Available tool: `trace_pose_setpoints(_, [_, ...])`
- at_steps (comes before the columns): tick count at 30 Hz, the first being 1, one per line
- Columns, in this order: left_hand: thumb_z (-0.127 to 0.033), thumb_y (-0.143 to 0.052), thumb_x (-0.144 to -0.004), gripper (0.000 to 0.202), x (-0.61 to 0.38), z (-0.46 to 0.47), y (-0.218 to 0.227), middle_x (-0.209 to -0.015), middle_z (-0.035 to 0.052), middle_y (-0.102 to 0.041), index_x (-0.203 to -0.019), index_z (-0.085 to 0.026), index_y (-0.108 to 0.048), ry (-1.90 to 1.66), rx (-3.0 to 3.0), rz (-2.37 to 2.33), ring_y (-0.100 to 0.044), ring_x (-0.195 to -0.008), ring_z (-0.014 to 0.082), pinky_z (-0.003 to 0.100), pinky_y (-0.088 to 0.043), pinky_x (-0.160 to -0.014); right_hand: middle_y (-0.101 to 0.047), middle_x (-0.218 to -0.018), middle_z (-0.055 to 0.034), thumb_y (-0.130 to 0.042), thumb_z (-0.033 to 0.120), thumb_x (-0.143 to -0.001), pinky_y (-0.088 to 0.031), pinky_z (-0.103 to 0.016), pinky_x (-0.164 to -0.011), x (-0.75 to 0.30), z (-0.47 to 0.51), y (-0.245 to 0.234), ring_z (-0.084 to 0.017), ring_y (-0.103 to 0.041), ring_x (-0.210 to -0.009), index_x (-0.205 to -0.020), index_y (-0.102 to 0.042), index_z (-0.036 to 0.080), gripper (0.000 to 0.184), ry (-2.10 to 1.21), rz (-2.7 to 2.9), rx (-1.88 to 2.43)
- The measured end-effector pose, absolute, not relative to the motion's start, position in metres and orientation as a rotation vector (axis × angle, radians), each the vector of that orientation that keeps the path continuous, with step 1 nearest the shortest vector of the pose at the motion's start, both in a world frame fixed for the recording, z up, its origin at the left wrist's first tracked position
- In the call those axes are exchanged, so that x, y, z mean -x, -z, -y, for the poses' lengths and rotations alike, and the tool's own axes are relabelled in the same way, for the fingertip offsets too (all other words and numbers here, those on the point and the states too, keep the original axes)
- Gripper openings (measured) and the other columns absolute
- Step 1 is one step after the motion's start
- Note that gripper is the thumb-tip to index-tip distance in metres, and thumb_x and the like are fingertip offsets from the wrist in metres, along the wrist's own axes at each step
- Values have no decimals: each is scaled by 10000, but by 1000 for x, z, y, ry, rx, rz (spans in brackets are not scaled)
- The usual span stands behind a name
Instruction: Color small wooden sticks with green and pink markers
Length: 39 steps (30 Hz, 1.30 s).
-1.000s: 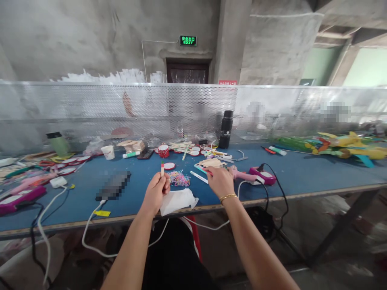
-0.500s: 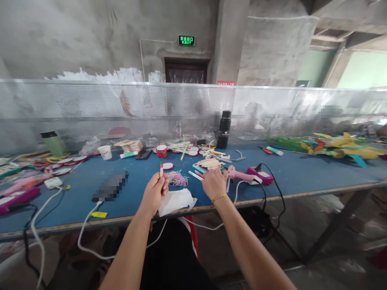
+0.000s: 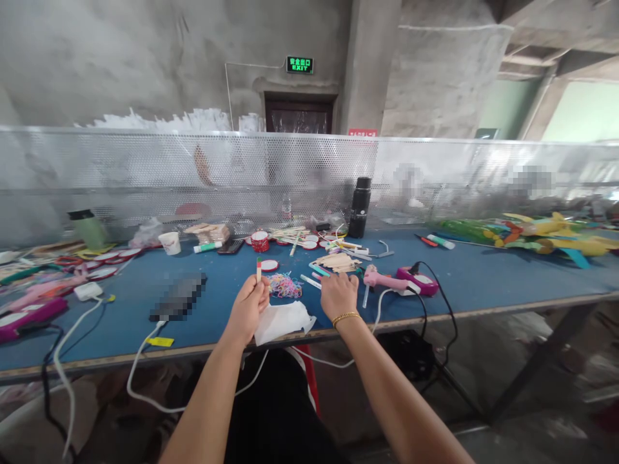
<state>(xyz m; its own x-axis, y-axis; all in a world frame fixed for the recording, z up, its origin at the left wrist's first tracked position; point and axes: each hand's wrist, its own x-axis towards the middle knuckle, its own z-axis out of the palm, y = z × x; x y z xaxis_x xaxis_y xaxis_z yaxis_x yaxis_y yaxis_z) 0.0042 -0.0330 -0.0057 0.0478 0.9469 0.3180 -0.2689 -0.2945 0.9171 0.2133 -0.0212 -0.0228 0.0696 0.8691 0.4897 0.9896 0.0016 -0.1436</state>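
My left hand (image 3: 247, 309) is closed around a flat wooden stick (image 3: 258, 270), held upright with its red and green end on top. My right hand (image 3: 340, 298) rests low over the table, knuckles up and fingers curled down; their tips and whatever is under them are hidden. Just left of these fingers lie a white marker (image 3: 310, 281) and a teal marker (image 3: 318, 269). Beyond them is a pile of wooden sticks (image 3: 338, 261). Between my hands sit a heap of coloured rubber bands (image 3: 285, 285) and a crumpled white tissue (image 3: 283, 322).
A pink glue gun (image 3: 380, 278) lies right of my right hand, its cable trailing off the table edge. Farther back stand a black bottle (image 3: 360, 209), a red tape roll (image 3: 260, 241) and a paper cup (image 3: 169, 243). A phone (image 3: 178, 296) lies on the left.
My right hand has drawn back slightly from the wooden stick pile toward the markers. My left hand still holds its stick in about the same place.
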Motion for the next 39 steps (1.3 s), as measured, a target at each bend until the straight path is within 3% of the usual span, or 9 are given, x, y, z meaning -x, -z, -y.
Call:
trace_pose_setpoints(4, [-438,-770,-738,340,-5,32,6,-554,-96,-360,-848,-182,-575,-1487,-1227,-810,-273,-433,42,190,-144,-444,-724,-1106,-229,-400,105,-978,-316,-481,-947,-213,21,22,-335,-583,-1105,-1042,-748,106,354,371,1767,1890])
trace_pose_setpoints(9, [-432,-860,-664,525,-5,35,5,-516,-128,-329,-1049,-164,-625,-1529,-1203,-855,-245,-431,45,206,-125,-448,-724,-1104,-130,-510,180,-977,-392,-396,-977,-209,41,25,-269,-612,-1075,-1053,-695,174,201,219,1764,1530])
trace_pose_setpoints(13, [-507,-886,-653,687,-5,38,5,-512,-128,-323,-1180,-135,-650,-1503,-1232,-866,-233,-443,49,220,-113,-456,-719,-1025,-90,-498,189,-987,-455,-347,-934,-194,66,28,-226,-644,-1002,-1030,-660,191,167,75,1866,1187])
trace_pose_setpoints(20, [-611,-765,-788,481,0,34,12,-507,-106,-322,-900,-155,-662,-1490,-1357,-863,-229,-452,55,214,-144,-455,-716,-1009,-87,-508,183,-977,-480,-335,-865,-179,81,23,-228,-665,-974,-1010,-650,191,145,-39,1837,1162])
trace_pose_setpoints(25, [-601,-781,-767,467,1,34,10,-499,-103,-323,-794,-166,-613,-1500,-1309,-817,-228,-448,52,210,-151,-453,-754,-1020,-66,-551,342,-1003,-506,-284,-793,-174,86,20,-203,-708,-903,-1127,-646,214,202,-216,1769,1145])
trace_pose_setpoints(29, [-615,-815,-710,505,0,35,8,-494,-103,-316,-729,-169,-578,-1494,-1274,-807,-228,-450,47,204,-145,-451,-767,-1166,-88,-490,333,-1039,-503,-292,-854,-159,92,19,-230,-727,-1045,-1267,-629,206,296,-239,1877,1196])
trace_pose_setpoints(33, [-617,-821,-691,517,-2,36,8,-484,-102,-306,-692,-177,-550,-1488,-1236,-818,-231,-437,47,204,-140,-443,-791,-1022,-113,-384,279,-1066,-479,-288,-768,-143,101,22,-237,-746,-913,-1292,-636,177,354,-81,1925,1316])
trace_pose_setpoints(39, [-610,-804,-708,491,-8,39,9,-474,-102,-307,-717,-175,-578,-1486,-1216,-824,-236,-427,49,200,-143,-443,-774,-858,-125,-378,283,-1065,-423,-299,-652,-135,110,26,-236,-718,-723,-1265,-641,150,356,143,1943,1443])
